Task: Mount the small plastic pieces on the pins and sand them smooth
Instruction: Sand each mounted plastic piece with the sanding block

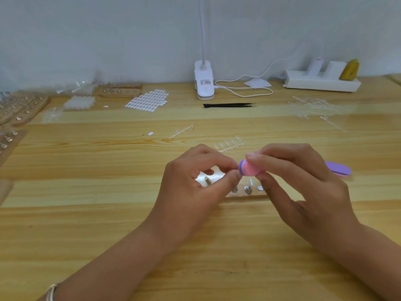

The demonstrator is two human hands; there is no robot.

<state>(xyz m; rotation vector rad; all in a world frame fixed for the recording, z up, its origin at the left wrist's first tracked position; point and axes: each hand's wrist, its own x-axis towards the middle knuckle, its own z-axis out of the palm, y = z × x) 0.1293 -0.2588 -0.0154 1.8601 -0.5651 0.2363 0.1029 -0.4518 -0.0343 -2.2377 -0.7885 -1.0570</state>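
My right hand (303, 185) grips a pink and purple sanding block (249, 169), its end against the fingertips of my left hand (195, 183). My left hand pinches a metal pin (207, 181) that juts down inside the palm; whatever piece sits at its tip is hidden between the fingers and the block. Under both hands lies a wooden pin holder (247, 193) with three metal pins (248, 189) showing. A clear sprue of small plastic pieces (231, 144) lies just beyond my hands.
A second purple sanding block (338, 169) lies right of my right hand. Black tweezers (227, 105), a sheet of white stickers (148, 100), a clip lamp (204, 80), a power strip (321, 81), more pin holders (21, 109) at left, loose clear sprues (314, 106) at back right.
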